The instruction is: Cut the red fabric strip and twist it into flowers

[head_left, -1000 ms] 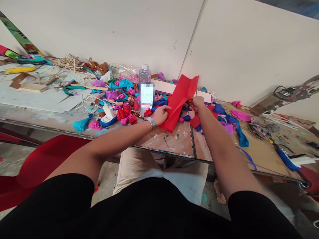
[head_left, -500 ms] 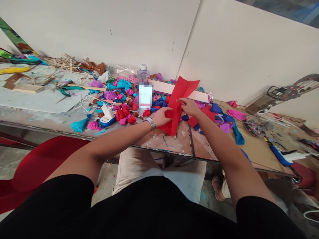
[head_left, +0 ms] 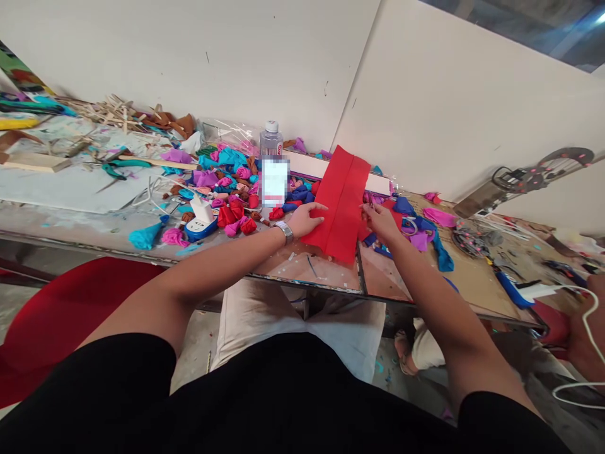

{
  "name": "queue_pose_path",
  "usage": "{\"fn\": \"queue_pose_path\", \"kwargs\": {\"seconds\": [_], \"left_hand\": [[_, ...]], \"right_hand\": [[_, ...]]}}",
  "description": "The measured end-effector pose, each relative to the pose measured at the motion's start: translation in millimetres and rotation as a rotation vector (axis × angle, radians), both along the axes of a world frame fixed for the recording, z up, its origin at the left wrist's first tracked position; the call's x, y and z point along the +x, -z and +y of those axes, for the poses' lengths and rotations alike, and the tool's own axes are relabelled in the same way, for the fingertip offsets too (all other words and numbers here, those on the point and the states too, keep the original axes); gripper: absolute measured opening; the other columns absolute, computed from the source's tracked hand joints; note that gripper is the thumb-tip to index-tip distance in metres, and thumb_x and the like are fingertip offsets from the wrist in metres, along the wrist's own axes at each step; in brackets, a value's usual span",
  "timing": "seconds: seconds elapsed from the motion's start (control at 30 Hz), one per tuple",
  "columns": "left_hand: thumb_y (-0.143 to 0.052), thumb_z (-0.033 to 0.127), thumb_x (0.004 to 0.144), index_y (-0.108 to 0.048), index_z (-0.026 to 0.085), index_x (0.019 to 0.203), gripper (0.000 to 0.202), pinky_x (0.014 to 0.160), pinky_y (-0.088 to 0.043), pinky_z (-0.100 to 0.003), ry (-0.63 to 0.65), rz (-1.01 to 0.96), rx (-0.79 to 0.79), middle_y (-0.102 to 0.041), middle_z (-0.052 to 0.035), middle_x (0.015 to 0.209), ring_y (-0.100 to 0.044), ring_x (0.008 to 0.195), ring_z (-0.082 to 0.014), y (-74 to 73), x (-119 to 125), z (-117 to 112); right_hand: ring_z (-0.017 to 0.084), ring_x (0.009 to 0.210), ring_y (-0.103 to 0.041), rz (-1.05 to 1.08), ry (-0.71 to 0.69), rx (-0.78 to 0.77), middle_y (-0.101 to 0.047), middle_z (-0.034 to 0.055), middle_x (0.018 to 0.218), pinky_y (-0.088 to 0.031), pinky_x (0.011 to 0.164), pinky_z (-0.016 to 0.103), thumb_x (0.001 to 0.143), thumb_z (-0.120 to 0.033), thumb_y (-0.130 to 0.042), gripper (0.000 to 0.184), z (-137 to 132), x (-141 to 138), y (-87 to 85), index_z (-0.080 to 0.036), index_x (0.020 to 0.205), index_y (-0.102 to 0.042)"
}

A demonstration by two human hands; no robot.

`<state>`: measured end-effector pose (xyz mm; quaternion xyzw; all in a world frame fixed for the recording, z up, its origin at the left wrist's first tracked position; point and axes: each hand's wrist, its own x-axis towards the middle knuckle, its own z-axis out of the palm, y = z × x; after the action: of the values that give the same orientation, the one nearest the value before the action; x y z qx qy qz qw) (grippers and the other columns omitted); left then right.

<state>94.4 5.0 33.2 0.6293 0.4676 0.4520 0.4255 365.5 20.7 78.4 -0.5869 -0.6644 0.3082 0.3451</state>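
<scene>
A long red paper-like sheet (head_left: pixel 341 208) with a crease down its length lies spread between my hands, slanting up toward the back of the table. My left hand (head_left: pixel 306 222), with a metal watch on the wrist, grips the sheet's left edge, thumb on top. Beside the right edge is my right hand (head_left: pixel 382 222), its fingers pinched together; what sits in them is too small to make out. More red pieces (head_left: pixel 390 207) lie partly hidden behind that hand. Left of the sheet, small red and pink fabric-like bundles (head_left: pixel 231 214) are piled up.
A bottle (head_left: pixel 271 142) and a bright, blurred-out screen (head_left: pixel 275 181) stand behind the bundles. A blue-white power strip (head_left: pixel 201 226) sits left, with green-handled pliers (head_left: pixel 125 165) beyond. At right are a wire-and-mesh piece (head_left: pixel 472 238), a second power strip (head_left: pixel 515 290) and a person's foot (head_left: pixel 404 353).
The red sheet has been opened from a folded, raised shape into a flatter one. My right hand has moved right and slightly down; my left hand stays at the left edge.
</scene>
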Motion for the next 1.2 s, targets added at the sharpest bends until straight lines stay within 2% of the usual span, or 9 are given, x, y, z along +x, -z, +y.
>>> {"fn": "queue_pose_path", "kwargs": {"seconds": [0.07,0.13,0.2,0.3,0.47,0.67,0.9,1.13,1.2], "left_hand": [[-0.076,0.015,0.086,-0.081,0.018,0.118,0.032,0.125,-0.051,-0.048,0.009,-0.026,-0.032,-0.077,-0.0096,0.133,-0.07,0.126,-0.0267,0.8,0.9,1.0],[-0.078,0.018,0.086,-0.082,0.018,0.117,0.031,0.117,-0.057,-0.046,0.02,-0.063,-0.074,-0.078,-0.0104,0.128,-0.072,0.117,-0.0253,3.4,2.6,2.1],[-0.081,0.023,0.085,-0.081,0.017,0.117,0.032,0.108,-0.061,-0.042,0.034,-0.107,-0.112,-0.08,-0.0102,0.122,-0.073,0.107,-0.0226,6.9,4.8,3.0],[-0.083,0.027,0.084,-0.079,0.016,0.121,0.038,0.099,-0.063,-0.038,0.051,-0.164,-0.15,-0.08,-0.0087,0.112,-0.072,0.094,-0.0183,10.7,7.9,2.9],[-0.081,0.018,0.082,-0.076,0.015,0.122,0.04,0.093,-0.064,-0.034,0.102,-0.348,-0.238,-0.079,-0.0084,0.113,-0.072,0.088,-0.0138,7.6,8.3,1.4],[-0.086,0.015,0.076,-0.075,0.015,0.115,0.041,0.094,-0.064,-0.033,0.149,-0.487,-0.277,-0.078,-0.0079,0.114,-0.073,0.093,-0.0138,2.9,7.1,0.5],[-0.084,0.011,0.074,-0.073,0.014,0.113,0.04,0.084,-0.062,-0.03,0.174,-0.501,-0.306,-0.078,-0.0067,0.108,-0.072,0.088,-0.0139,0.9,9.7,-4.1],[-0.082,0.013,0.074,-0.074,0.014,0.113,0.039,0.083,-0.062,-0.031,0.181,-0.494,-0.292,-0.077,-0.0076,0.107,-0.072,0.087,-0.0149,0.3,9.3,-5.3],[-0.082,0.013,0.075,-0.074,0.014,0.113,0.038,0.087,-0.063,-0.033,0.176,-0.493,-0.289,-0.076,-0.0071,0.108,-0.072,0.085,-0.0139,0.0,8.3,-4.0]], "right_hand": [[0.008,0.049,-0.022,0.171,-0.038,-0.105,-0.045,-0.0028,0.072,-0.033,0.05,0.027,0.101,-0.079,-0.026,0.072,-32.2,-4.2,-1.7,-0.018,0.117,-0.062],[0.008,0.049,-0.02,0.331,-0.092,-0.209,-0.038,-0.0046,0.071,-0.031,0.05,0.026,0.099,-0.084,-0.028,0.074,-70.1,-12.9,-2.0,-0.02,0.114,-0.062],[0.007,0.051,-0.019,0.698,-0.131,-0.398,-0.034,-0.0057,0.071,-0.029,0.05,0.023,0.098,-0.076,-0.051,0.059,-109.3,-26.1,0.7,-0.02,0.112,-0.063],[0.007,0.057,-0.031,0.994,-0.147,-0.6,-0.038,-0.0039,0.072,-0.037,0.055,0.02,0.103,-0.058,-0.06,0.041,-160.4,-49.6,11.2,-0.019,0.112,-0.066],[0.01,0.069,-0.053,1.121,-0.125,-0.685,-0.053,-0.0006,0.076,-0.046,0.061,0.02,0.101,-0.055,-0.067,0.037,-208.4,-74.5,34.2,-0.02,0.113,-0.066],[0.013,0.07,-0.065,1.095,-0.195,-0.804,-0.072,0.0048,0.09,-0.048,0.056,0.022,0.098,-0.057,-0.071,0.04,-216.8,-82.6,42.9,-0.021,0.112,-0.062],[0.013,0.067,-0.069,1.148,-0.151,-0.694,-0.071,0.0016,0.085,-0.051,0.055,0.023,0.104,-0.05,-0.065,0.03,-196.3,-92.4,32.7,-0.02,0.108,-0.06],[0.012,0.057,-0.066,1.169,-0.142,-0.717,-0.068,-0.0006,0.084,-0.03,0.035,0.017,0.105,-0.053,-0.061,0.032,-197.8,-91.0,30.7,-0.022,0.111,-0.057],[0.012,0.057,-0.067,1.179,-0.188,-0.749,-0.067,-0.0011,0.083,-0.031,0.034,0.017,0.104,-0.055,-0.061,0.034,-205.9,-93.0,35.3,-0.023,0.112,-0.056]]}}
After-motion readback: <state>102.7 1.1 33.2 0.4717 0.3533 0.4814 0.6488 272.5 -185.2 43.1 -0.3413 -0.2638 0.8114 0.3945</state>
